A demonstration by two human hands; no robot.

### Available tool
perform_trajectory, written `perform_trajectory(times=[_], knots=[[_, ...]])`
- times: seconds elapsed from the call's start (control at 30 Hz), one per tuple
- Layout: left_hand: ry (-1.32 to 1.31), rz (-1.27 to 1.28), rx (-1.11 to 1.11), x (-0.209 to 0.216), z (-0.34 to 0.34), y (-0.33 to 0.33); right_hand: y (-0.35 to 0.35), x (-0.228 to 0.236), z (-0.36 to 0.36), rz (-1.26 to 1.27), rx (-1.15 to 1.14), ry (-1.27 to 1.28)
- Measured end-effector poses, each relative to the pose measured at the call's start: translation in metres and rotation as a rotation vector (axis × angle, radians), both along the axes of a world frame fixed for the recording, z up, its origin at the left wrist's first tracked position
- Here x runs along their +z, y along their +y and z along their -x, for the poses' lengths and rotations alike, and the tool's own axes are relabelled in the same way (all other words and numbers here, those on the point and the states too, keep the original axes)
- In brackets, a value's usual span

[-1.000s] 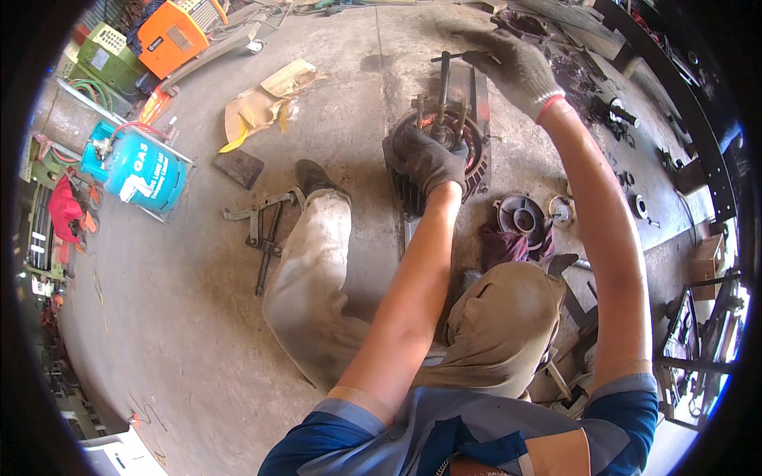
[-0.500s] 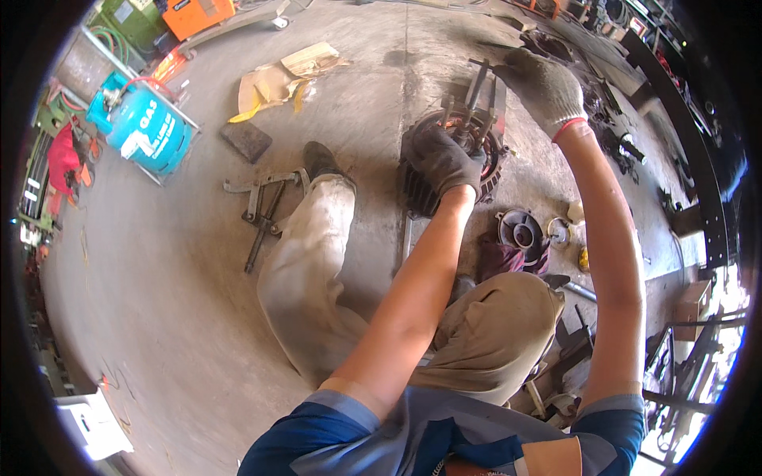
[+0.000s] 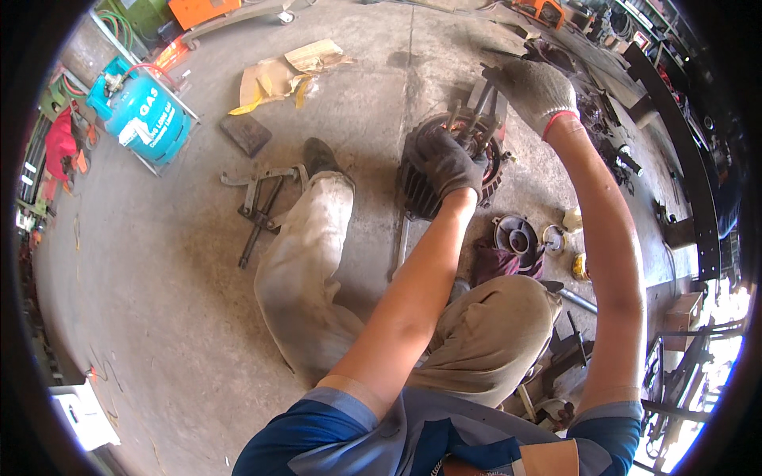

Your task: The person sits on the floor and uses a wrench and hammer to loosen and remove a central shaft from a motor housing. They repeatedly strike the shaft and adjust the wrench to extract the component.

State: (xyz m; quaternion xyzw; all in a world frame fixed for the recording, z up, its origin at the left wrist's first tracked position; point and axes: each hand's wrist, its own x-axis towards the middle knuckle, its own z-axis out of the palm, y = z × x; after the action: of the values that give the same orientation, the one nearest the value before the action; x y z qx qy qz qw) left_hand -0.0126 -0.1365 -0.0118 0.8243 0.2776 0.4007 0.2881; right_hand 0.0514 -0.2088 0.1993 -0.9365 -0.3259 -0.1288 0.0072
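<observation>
Finned motor housing, round, on concrete floor. Standing in its opening: long-stemmed puller. Left hand, dark-gloved, curled at puller's base, grip hidden. Right hand, pale-gloved, at puller's top end, finger closure not discernible. Near housing: round end cover, maroon cloth. Farther left: jawed tool, torn cardboard, blue gas cylinder.

Teal cylinder left of torn brown cardboard
</observation>
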Motion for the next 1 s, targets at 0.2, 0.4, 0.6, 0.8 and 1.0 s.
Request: perform_trajectory(times=[0.2,0.4,0.6,0.8,1.0], knots=[[0.025,-0.035,0.008,-0.004,0.000,-0.002,0.007,-0.003,-0.002,0.002,-0.008,0.037],[0.018,-0.014,-0.035,-0.008,-0.001,0.001,0.005,0.002,-0.004,0.028,0.002,0.120],[0.058,0.003,-0.004,-0.009,-0.003,-0.001,0.016,0.002,-0.002,0.067,-0.106,0.158],[0.073,0.003,0.016,-0.004,-0.004,0.000,0.026,0.004,0.006,0.040,-0.241,0.179],[0.072,0.086,-0.073,0.009,0.014,0.008,0.026,0.013,0.009,0.080,-0.207,0.191]])
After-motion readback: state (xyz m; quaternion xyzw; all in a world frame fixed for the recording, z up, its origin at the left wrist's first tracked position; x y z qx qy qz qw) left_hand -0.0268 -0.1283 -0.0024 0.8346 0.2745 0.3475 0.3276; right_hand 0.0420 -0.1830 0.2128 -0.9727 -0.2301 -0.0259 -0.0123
